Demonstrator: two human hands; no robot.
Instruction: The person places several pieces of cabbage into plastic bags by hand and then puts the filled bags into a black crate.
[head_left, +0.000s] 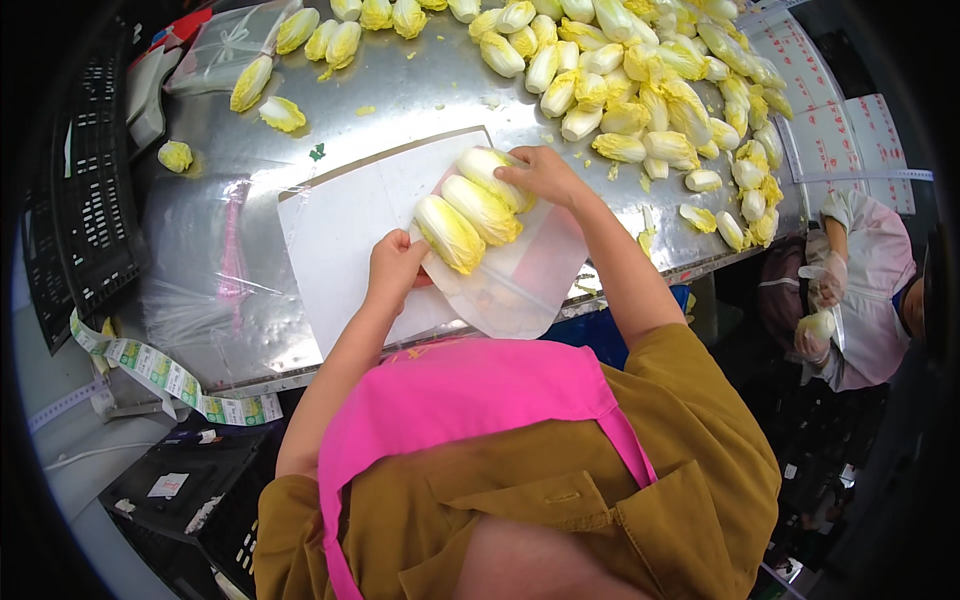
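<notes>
Three small napa cabbages (481, 210) lie side by side in a row on a clear plastic bag (501, 289), over a white board (341, 232) on the metal table. With thumb and fingers my left hand (396, 266) pinches the bag's edge beside the nearest cabbage. My right hand (541, 176) grips the bag's far side, its thumb against the farthest cabbage. Part of the bag hangs towards the pink apron (465, 390).
Many cabbages (645, 97) are heaped at the back right of the metal table (420, 90). Flat plastic bags (195, 247) lie left, near a label strip (165, 375) and black crates (97, 180). A gloved co-worker (870, 277) holds a cabbage at the right.
</notes>
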